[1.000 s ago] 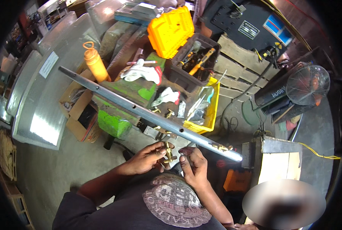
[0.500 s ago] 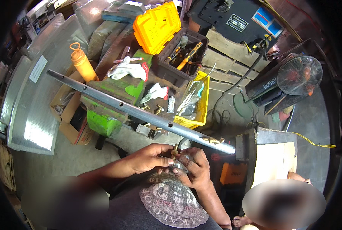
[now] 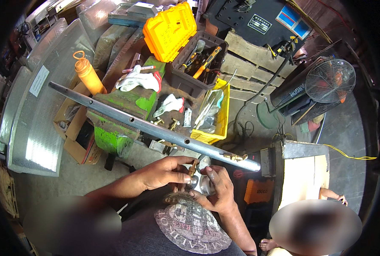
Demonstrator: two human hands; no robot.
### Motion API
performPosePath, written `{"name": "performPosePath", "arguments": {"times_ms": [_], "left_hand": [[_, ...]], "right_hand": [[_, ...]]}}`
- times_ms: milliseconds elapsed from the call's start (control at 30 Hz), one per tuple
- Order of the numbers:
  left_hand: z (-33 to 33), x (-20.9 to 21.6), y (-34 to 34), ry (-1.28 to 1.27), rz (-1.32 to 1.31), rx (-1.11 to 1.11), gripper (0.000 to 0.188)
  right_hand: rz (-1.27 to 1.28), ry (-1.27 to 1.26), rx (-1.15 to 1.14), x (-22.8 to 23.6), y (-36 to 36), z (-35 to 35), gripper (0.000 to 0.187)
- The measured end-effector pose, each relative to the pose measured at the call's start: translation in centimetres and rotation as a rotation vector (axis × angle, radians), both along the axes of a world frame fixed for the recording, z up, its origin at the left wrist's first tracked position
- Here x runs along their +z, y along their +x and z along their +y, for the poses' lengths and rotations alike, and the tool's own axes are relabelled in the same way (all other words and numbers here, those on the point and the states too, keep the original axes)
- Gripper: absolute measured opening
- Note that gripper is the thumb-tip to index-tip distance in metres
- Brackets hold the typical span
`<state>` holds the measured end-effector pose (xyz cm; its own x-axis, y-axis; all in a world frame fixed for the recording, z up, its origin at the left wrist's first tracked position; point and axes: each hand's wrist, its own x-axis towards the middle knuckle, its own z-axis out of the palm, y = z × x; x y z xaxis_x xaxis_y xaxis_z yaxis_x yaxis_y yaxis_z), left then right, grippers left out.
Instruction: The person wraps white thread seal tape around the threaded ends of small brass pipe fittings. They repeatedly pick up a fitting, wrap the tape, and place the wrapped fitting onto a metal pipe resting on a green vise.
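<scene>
Nearside of steel tube [image 3: 160, 131], I log: left hand [image 3: 166, 173], pinching brass fitting [image 3: 193, 168], apparently to steady it; right hand [image 3: 220, 187], fingers curled, grip unclear.

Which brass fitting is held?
The brass fitting pinched by the left hand; the other visible fittings sit on or near the metal bar.

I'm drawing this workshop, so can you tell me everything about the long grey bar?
The long grey bar looks like metal, shinier toward its right end. Three dark round holes show along it. It slants from upper left to lower right across the green vise; I can't tell how firmly it's held. A brass-coloured fitting sits near its right end. Neither the left hand nor the right hand seems to touch it.
</scene>
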<state>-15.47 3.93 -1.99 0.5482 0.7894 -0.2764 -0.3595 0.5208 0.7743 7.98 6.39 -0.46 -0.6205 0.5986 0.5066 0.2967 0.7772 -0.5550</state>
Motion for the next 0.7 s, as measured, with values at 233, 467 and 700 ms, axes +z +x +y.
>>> {"name": "performPosePath", "arguments": {"times_ms": [233,467,700], "left_hand": [[-0.1,0.8,-0.8,0.117,0.061,-0.028,0.062],[0.0,2.0,-0.3,0.668,0.629,0.211,0.025],[-0.3,1.5,1.0,0.942,0.81,0.336,0.019]], "right_hand": [[-0.033,0.117,0.014,1.2,-1.1,1.0,0.085],[-0.144,-0.021,-0.051,0.4,-0.7,1.0,0.111],[-0.228,0.012,-0.07,1.2,-1.8,1.0,0.117]]}}
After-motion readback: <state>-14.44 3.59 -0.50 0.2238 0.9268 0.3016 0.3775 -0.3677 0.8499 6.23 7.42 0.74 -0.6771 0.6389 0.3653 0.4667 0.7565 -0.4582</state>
